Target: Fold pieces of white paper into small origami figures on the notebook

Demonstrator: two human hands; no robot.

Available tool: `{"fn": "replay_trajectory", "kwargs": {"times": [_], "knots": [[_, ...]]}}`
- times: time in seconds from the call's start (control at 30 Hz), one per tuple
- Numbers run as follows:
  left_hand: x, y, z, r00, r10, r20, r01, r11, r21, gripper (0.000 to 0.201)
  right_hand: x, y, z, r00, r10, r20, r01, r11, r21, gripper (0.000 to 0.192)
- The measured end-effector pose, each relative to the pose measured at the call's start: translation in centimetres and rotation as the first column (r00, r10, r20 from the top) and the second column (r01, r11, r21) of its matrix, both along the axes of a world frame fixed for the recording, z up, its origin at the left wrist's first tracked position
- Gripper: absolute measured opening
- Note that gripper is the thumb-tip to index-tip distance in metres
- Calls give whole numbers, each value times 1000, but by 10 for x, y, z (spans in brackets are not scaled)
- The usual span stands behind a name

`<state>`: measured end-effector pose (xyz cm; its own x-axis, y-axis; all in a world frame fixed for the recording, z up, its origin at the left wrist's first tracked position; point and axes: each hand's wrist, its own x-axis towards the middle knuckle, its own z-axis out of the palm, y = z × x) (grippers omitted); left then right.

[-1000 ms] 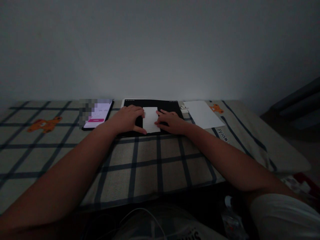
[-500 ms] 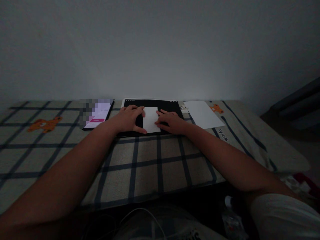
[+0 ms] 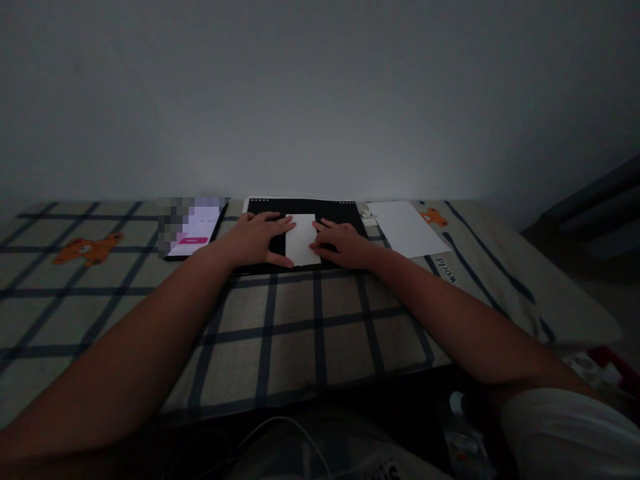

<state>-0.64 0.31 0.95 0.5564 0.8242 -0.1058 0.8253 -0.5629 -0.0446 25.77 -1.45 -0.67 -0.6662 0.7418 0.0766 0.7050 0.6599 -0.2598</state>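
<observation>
L hand (image 3: 260,240) spread, touching L edge of sm. wht. paper (image 3: 301,240) on blk. pad (image 3: 305,207); R hand (image 3: 345,245) on R edge, can't tell if pinching. Smartphone (image 3: 200,230) to L.

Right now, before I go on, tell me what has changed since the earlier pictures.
The left hand has straightened and spread its fingers, so a fingertip reaches a little further right over the small white paper. Nothing has visibly been picked up or let go. The right hand, black sheet, phone and larger white paper look as they were.
</observation>
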Motion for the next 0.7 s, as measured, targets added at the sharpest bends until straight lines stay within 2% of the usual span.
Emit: {"fn": "replay_trajectory", "kwargs": {"times": [0.17,0.57,0.63,0.7], "knots": [[2,-2,2,997,68,-29,-67,998,10,115,0,-1,1,1000,2,-1,-2,1000,1,29],[-2,-2,0,997,54,-47,-55,998,-26,119,0,2,-3,1000,6,-16,-5,1000,5,30],[-4,-1,0,999,41,-31,-41,999,-22,117,1,2,-4,1000,10,-19,-10,1000,6,30],[-4,-1,-1,999,41,-7,-41,999,-5,103,1,2,-4,1000,13,-20,-13,1000,9,29]]}}
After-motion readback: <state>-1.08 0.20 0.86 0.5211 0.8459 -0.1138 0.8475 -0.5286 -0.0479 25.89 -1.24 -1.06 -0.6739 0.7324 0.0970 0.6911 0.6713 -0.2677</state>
